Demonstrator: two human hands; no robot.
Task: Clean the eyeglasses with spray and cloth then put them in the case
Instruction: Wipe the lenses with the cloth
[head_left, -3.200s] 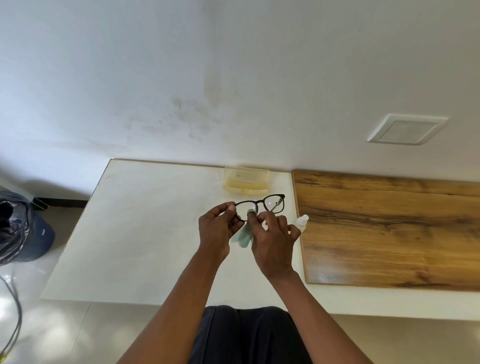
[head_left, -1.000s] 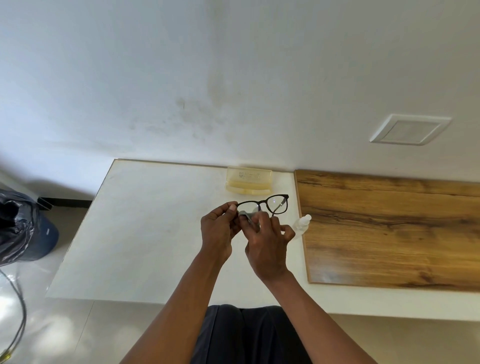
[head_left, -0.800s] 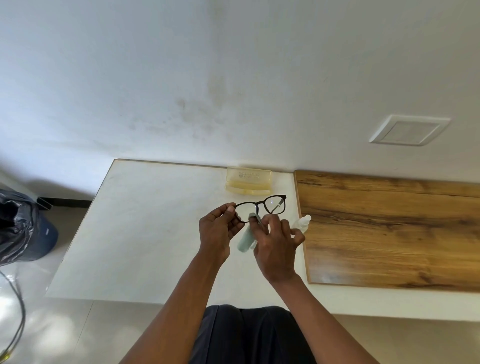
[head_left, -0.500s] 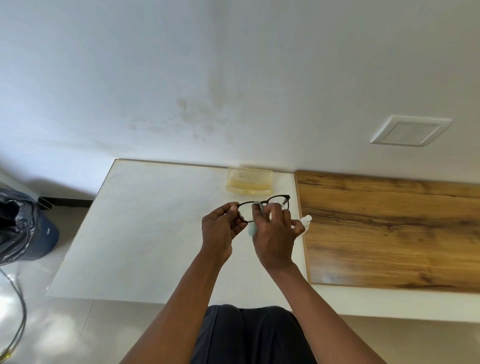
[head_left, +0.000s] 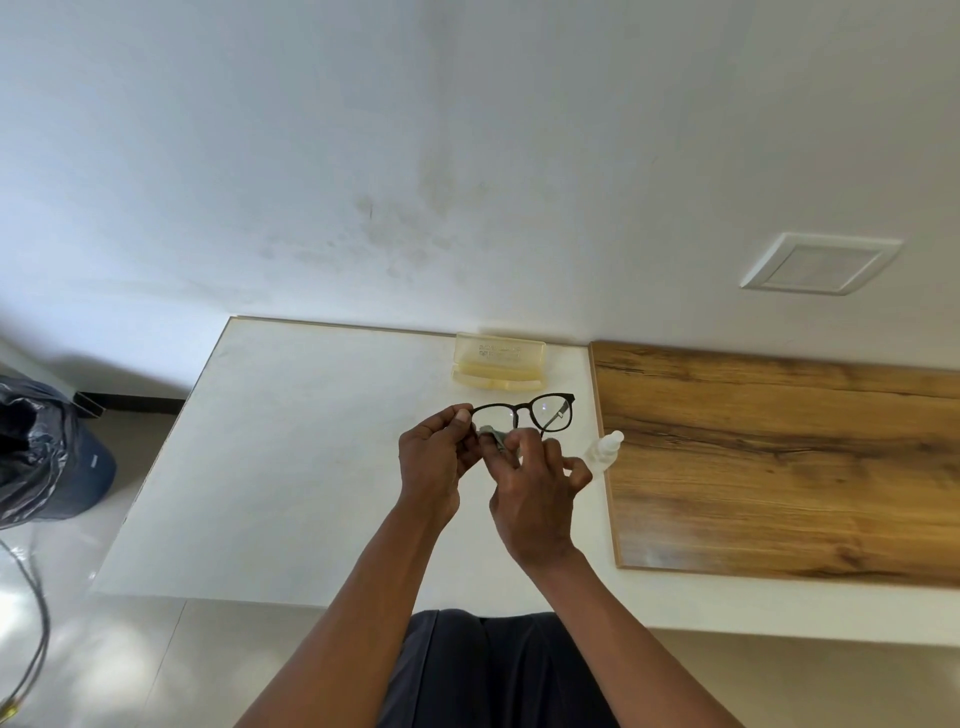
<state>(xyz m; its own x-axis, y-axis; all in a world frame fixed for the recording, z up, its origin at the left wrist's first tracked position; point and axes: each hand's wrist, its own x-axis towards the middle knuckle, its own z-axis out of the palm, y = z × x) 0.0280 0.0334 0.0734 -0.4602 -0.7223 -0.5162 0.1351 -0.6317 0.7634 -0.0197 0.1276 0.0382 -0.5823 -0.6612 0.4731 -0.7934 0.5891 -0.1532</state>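
Black-framed eyeglasses (head_left: 550, 411) are held above the white table (head_left: 291, 457). My left hand (head_left: 434, 460) pinches the frame at its left end. My right hand (head_left: 535, 493) pinches a pale grey-green cloth (head_left: 493, 435) against the lower edge of the left lens; most of the cloth is hidden by my fingers. A small clear spray bottle (head_left: 602, 451) stands on the table just right of my right hand. The translucent yellow case (head_left: 500, 360) lies open against the wall, behind the glasses.
A wooden board (head_left: 779, 467) covers the right part of the table, its edge next to the spray bottle. A blue bin with a black bag (head_left: 47, 452) stands on the floor at the left. A cable (head_left: 31, 613) hangs at the lower left.
My right hand with the cloth has slid down and left from the bridge of the glasses to the bottom of the left lens. My left hand has kept its hold on the frame.
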